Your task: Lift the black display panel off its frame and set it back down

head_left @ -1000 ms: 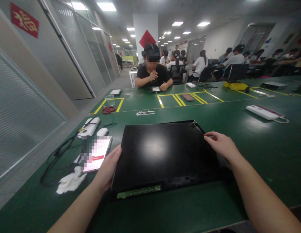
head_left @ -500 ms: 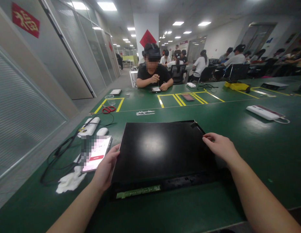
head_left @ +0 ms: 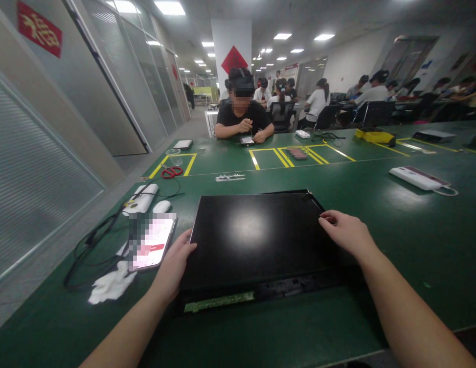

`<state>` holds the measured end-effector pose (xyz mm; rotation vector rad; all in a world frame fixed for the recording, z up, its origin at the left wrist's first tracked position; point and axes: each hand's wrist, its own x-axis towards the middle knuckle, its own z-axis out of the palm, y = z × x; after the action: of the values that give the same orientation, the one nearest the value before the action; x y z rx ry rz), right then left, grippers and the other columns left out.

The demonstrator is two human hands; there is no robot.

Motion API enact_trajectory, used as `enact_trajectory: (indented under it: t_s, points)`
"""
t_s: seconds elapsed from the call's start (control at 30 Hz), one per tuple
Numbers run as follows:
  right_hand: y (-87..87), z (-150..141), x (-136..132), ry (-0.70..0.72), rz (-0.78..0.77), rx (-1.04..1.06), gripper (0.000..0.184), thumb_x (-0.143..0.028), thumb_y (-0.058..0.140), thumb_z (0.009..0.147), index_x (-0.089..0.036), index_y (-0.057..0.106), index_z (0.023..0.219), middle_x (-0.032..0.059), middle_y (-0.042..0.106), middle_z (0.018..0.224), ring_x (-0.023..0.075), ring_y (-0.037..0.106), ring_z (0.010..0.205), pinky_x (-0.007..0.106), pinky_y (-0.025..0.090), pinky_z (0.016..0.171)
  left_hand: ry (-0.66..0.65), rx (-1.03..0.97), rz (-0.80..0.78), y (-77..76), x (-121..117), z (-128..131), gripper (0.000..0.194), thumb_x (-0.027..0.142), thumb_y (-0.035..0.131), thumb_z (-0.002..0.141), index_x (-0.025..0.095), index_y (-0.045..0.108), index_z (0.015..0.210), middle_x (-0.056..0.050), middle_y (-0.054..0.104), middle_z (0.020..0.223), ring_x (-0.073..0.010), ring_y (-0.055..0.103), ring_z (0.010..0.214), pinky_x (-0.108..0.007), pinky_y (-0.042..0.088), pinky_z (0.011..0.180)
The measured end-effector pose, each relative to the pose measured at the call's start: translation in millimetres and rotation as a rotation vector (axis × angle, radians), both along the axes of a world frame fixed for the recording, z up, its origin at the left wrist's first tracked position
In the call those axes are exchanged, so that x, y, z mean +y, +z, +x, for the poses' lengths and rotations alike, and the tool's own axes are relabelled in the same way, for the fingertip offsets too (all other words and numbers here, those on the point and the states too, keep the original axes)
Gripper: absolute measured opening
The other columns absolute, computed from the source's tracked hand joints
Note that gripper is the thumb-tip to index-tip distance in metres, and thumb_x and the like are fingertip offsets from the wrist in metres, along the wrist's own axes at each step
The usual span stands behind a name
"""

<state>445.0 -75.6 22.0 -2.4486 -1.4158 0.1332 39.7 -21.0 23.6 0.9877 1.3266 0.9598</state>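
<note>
A black LCD panel (head_left: pixel 241 240) lies before me over a black frame (head_left: pixel 291 192), whose far right corner shows past the panel. A green circuit-board strip (head_left: pixel 218 302) runs along the near side. My left hand (head_left: pixel 176 260) is closed on the panel's left edge, its thumb on the top face and its other fingers mostly hidden beneath. At the right edge, my right hand (head_left: pixel 343 230) pinches the panel between thumb and bent fingers. Light reflects off the middle of the glossy surface.
Left of the panel lie a phone (head_left: pixel 155 243), a mouse (head_left: pixel 161 207), crumpled tissue (head_left: pixel 113 283), black cables (head_left: pixel 78 255) and red-handled scissors (head_left: pixel 172 172). A white power bank (head_left: pixel 417 178) is at right. Opposite, a person (head_left: pixel 243 110) works on a small device.
The panel's left edge has shifted slightly right. My left hand has moved right with it, its thumb now further onto the top face. My right hand has barely moved.
</note>
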Motion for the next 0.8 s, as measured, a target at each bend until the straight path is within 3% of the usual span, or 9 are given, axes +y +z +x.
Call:
enact_trajectory:
  t_s: [0.23, 0.63, 0.8]
  points:
    - [1.3, -6.5, -0.6, 0.008, -0.062, -0.041, 0.04, -0.048, 0.048, 0.089, -0.028, 0.074, 0.112, 0.003, 0.076, 0.107, 0.0279, 0.069, 0.099, 0.036, 0.048, 0.079, 0.034, -0.002, 0.035, -5.8, 0.6, -1.1, 0.058, 0.03, 0.064, 0.074, 0.022, 0.064, 0.131, -0.003, 0.078, 0.101, -0.0281, 0.072, 0.093, -0.035, 0.052, 0.08]
    - [-0.2, -7.7, -0.3, 0.035, -0.102, -0.08, 0.045, -0.05, 0.044, 0.09, -0.027, 0.073, 0.116, 0.0048, 0.075, 0.111, 0.0304, 0.068, 0.103, 0.039, 0.048, 0.082, -0.019, -0.038, 0.092, -11.0, 2.3, -1.9, 0.059, 0.031, 0.065, 0.074, 0.022, 0.063, 0.132, -0.004, 0.077, 0.112, -0.0306, 0.068, 0.109, -0.041, 0.049, 0.098]
    - [0.5, -9.0, -0.9, 0.037, -0.113, -0.1, 0.044, -0.05, 0.044, 0.091, -0.028, 0.073, 0.116, 0.0045, 0.075, 0.112, 0.0295, 0.068, 0.104, 0.038, 0.048, 0.082, -0.024, -0.024, 0.097, -12.8, 2.1, -2.8, 0.059, 0.032, 0.064, 0.074, 0.022, 0.063, 0.133, -0.005, 0.076, 0.113, -0.0318, 0.069, 0.109, -0.043, 0.049, 0.098]
